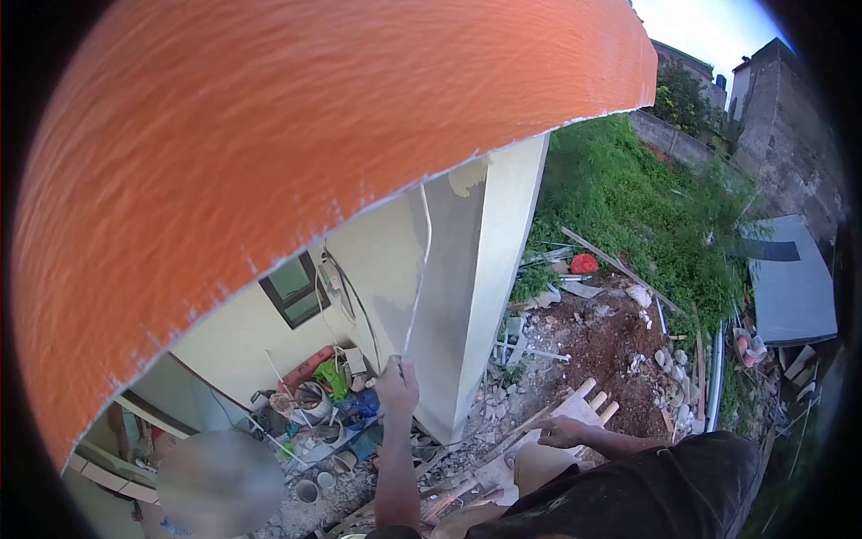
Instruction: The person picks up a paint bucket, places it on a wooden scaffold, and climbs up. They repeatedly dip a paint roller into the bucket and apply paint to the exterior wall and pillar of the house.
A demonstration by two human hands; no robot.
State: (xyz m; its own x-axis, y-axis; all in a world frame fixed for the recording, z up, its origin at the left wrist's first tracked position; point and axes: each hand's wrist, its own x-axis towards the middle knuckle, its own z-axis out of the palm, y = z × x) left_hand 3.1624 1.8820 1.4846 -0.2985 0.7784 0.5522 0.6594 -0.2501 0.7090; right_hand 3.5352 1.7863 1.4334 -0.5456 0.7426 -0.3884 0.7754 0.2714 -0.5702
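My left hand is raised and closed around the lower end of a thin white rod. From my fist the rod runs up, bowing slightly, to the lower edge of the orange-painted wall band. Behind it stands a cream and grey pillar. Over my bent knee, in beige trousers, my right hand hangs with fingers loosely stretched and nothing in them. Wooden poles and a board stick out just beyond that hand.
Another person, blurred, is at the lower left. Buckets, bags and rubble lie far below by the cream wall. Beyond the pillar are a dirt patch, green plants and a grey sheet panel.
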